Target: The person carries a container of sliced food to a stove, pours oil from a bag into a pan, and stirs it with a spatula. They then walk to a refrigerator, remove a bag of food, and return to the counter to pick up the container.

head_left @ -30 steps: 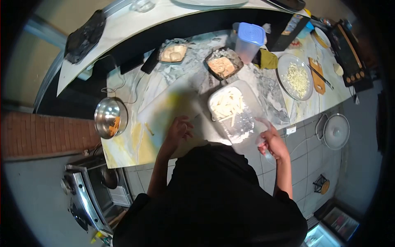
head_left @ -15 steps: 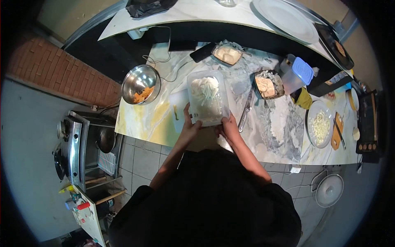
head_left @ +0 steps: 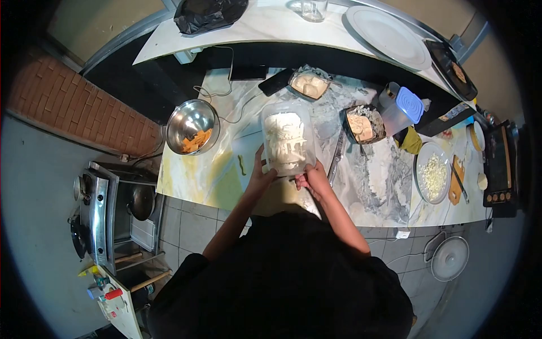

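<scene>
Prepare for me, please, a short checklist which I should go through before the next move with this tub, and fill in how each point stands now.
1. Left hand grips the tub: ok, at its near left corner.
2. Right hand grips it too: ok, at the near right corner.
3. Pale strips inside the tub: ok.
4. Lid fully closed: cannot tell; the plastic is too clear.
5. Knife well away from the right hand: not ok; it lies close beside it in this view.
6. Bowl apart from the tub: ok, off to the left.
</scene>
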### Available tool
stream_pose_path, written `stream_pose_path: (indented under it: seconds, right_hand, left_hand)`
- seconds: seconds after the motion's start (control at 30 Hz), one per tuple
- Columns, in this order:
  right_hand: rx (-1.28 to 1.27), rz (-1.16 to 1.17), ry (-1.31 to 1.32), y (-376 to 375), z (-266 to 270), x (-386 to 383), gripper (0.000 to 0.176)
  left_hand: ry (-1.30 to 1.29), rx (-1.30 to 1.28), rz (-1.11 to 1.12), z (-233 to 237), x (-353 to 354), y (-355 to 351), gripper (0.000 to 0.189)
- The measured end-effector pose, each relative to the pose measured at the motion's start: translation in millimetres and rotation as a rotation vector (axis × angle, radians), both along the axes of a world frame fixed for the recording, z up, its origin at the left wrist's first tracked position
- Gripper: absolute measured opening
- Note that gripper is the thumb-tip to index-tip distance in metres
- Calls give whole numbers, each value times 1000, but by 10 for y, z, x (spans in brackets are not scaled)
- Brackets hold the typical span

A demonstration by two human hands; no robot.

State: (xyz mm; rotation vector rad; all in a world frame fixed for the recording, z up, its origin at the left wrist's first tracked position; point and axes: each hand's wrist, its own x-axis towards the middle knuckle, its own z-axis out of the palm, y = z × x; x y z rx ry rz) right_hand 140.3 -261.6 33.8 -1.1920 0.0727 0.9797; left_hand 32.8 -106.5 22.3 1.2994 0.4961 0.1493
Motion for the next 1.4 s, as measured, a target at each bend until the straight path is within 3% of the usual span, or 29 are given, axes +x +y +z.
stream_pose_path:
  seconds: [0.07,0.17,0.23,0.3,0.37,0.47,0.53,0.63,0.7,0.8,0.97,1.03,1.17,1.23,1.33,1.4]
  right_hand:
    - [1,-34,-118,-3,153,-51,38]
    - [68,-21,-305,-27,365,-88,39]
    - [58,-5,-293,1,265,-35,35]
    - [-32,27,-12,65,39,66,31]
    - [-66,95,-13,46,-9,83,30]
    - [-128,211,-38,25,6,100,31]
    - [-156,267,-73,-13,145,50,32]
    - [-107,218,-197,-28,416,2,38]
    - [-46,251,-272,-50,417,33,40]
    - [-111,283,-108,23,190,93,41]
    - [-128,303,-149,-45,377,8,34]
    - [-84,191,-279,-59,580,-61,33]
    - [52,120,-349,4,370,-27,36]
    - [-20,156,-187,72,181,47,41]
    - [-67,231,-151,41,186,84,52]
    - [-51,173,-293,4,244,-29,49]
  left_hand:
    - [-15,38,-17,53,-14,-26,79]
    - [-227,79,78,91,-29,-48,83]
    - [-73,-17,70,196,-8,-13,81]
    - [14,-69,72,133,-16,6,79]
    - [99,-116,68,51,-3,57,77]
    - [146,-239,25,8,-56,87,75]
    - [128,-313,143,86,-71,43,73]
    - [-38,-173,171,333,-145,-60,73]
    - [-23,-219,136,315,-123,43,73]
    - [34,-281,93,241,-129,127,74]
    - [47,-299,89,275,-173,61,75]
    - [-16,-166,126,370,-160,11,73]
    - [-58,-22,110,239,-78,113,72]
    - [-52,-260,86,141,-19,132,73]
    - [-21,-402,94,82,-79,89,74]
    - [-107,-349,103,62,-159,-6,72]
